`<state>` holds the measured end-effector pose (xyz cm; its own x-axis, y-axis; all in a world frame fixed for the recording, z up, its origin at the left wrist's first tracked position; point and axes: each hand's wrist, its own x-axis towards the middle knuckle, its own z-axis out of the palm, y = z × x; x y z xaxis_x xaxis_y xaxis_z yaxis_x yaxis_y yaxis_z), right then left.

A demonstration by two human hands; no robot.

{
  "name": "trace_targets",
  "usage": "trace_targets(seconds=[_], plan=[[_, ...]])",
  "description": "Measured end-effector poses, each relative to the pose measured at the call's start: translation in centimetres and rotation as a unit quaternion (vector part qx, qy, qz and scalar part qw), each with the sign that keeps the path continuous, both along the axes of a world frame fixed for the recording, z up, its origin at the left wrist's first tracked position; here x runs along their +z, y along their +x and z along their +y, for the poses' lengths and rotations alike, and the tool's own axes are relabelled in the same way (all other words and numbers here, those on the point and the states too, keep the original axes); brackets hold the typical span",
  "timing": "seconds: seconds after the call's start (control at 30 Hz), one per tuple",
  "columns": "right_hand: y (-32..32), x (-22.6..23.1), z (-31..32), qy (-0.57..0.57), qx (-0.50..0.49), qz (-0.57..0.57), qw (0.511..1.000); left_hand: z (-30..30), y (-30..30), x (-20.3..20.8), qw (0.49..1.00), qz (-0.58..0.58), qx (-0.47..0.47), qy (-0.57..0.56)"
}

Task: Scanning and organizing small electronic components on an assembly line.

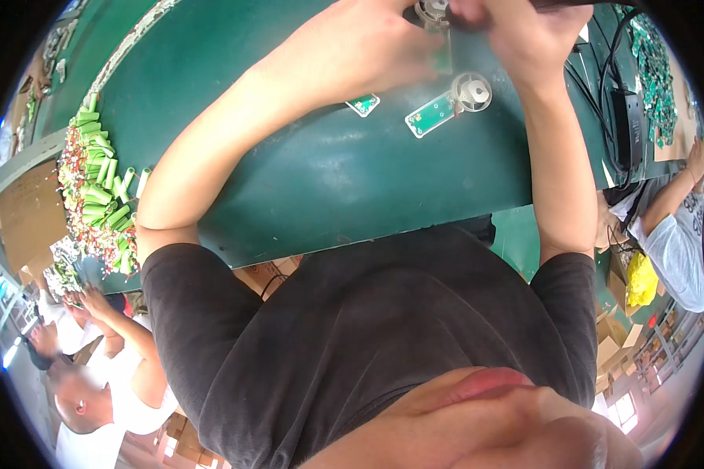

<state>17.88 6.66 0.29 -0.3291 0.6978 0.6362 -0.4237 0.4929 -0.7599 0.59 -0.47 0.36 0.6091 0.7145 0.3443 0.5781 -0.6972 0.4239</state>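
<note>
At the far side of a green worktable [328,180], I work with both bare hands at a small unit — a clear round part [432,11] with a strip of board hanging below it, at the top edge of the view, between my hands. My left hand [387,47] has its blurred fingers at that strip, and I cannot tell whether they grip it. My right hand [532,35] is bent beside the round part, its fingertips partly cut off, so their hold cannot be told either. Just below lies a second clear disc [472,92] joined to a green board [430,116]; a smaller board piece [363,105] shows from behind my left forearm [250,109], which covers the rest. Green cylinders with red wires [98,184] crowd the table's left end. To my right, black cables [606,78] and a black box [627,129] stand between my arm and a heap of green boards [654,78]. Co-workers flank the table — one in white [137,391] at left, one in pale grey [675,242] at right, near a yellow bag [641,279].
</note>
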Motion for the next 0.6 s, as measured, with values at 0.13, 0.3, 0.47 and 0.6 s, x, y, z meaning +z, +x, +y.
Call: trace_targets(seconds=[0.13, 0.3, 0.47, 0.6], plan=[[-0.3, 0.1, 0.5, 0.079, -0.050, -0.072, 0.993, -0.4, 1.0, -0.5, 0.982, -0.099, 0.115, -0.113], [-0.1, -0.2, -0.5, 0.055, -0.063, -0.037, 0.996, -0.4, 0.9, 0.0, 0.996, 0.006, 0.088, -0.029], [0.2, -0.1, -0.5, -0.022, -0.057, 0.095, 0.994, 4.7, -2.2, 0.5, 0.981, 0.070, 0.178, 0.015], [0.6, -1.2, 0.0, 0.015, -0.054, 0.040, 0.998, 16.9, -9.2, -1.4, 0.927, 0.106, 0.334, 0.131]])
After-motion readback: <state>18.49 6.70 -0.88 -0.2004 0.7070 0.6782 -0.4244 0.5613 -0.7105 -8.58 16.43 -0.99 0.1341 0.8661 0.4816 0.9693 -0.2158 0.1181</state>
